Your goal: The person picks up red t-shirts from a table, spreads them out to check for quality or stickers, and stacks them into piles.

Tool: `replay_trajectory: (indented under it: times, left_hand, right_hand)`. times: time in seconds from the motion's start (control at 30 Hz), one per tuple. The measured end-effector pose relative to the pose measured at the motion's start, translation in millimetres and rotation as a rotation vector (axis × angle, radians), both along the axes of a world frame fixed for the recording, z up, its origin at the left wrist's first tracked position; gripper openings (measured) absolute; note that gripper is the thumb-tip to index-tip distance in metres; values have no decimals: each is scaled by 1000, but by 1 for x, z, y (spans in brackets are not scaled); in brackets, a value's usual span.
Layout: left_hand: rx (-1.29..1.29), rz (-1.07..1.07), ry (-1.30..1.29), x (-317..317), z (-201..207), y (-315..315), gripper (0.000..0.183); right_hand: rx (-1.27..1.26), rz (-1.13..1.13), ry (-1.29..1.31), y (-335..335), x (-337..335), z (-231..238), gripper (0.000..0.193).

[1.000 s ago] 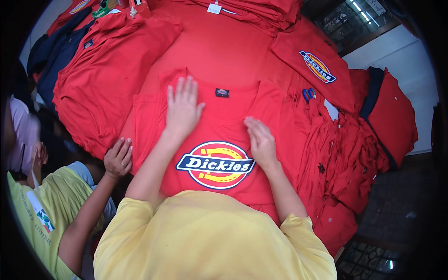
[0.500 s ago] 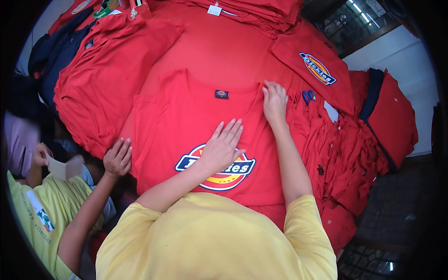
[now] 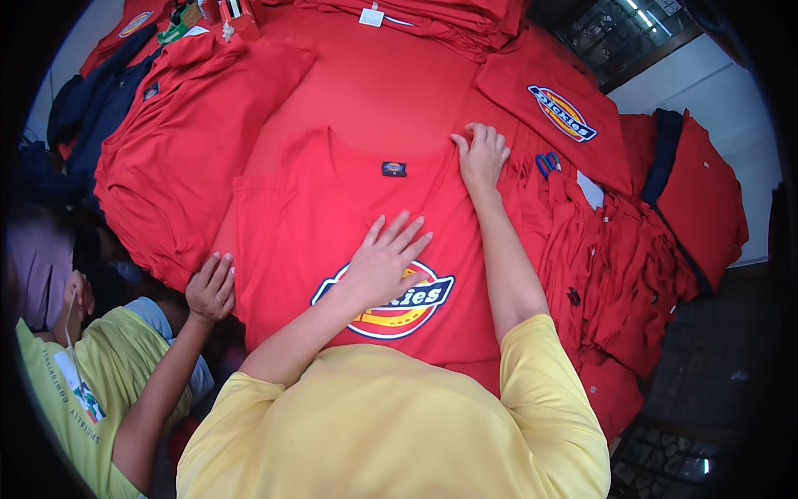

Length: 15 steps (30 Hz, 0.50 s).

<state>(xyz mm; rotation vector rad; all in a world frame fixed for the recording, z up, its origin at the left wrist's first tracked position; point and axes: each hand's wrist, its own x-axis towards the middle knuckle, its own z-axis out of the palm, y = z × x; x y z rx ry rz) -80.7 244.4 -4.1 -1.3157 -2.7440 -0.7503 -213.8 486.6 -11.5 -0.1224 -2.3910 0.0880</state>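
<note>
A red shirt (image 3: 283, 224) lies spread in front of me, with a dark label (image 3: 394, 169) inside its neckline and a large oval print on the chest. My left hand (image 3: 385, 259) rests flat on that print with its fingers spread, covering part of it. Up at the shirt's right shoulder, my right hand (image 3: 482, 162) has bent fingers closed on the cloth beside the neckline; the fingertips are partly hidden.
A co-worker's hand (image 3: 211, 289) touches the shirt's left edge. Red garments (image 3: 191, 150) are heaped at the left, folded ones (image 3: 465, 21) at the back. Blue-handled scissors (image 3: 548, 164) and bunched red cloth (image 3: 598, 283) lie to the right.
My right hand has moved slightly left and up, its fingers more bent, and the shirt's right shoulder has shifted with it. My left hand stays on the print. The co-worker's other hand has moved down.
</note>
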Motion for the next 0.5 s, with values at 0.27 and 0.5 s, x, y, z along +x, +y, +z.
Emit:
replay_trajectory:
  times: [0.27, 0.5]
  left_hand:
    - [-189, 718, 218, -136, -30, -88, 47]
    - [-323, 644, 163, -138, -11, -96, 49]
  right_hand:
    - [-18, 117, -188, -12, 39, -23, 34]
    - [-46, 76, -308, -15, 39, -11, 40]
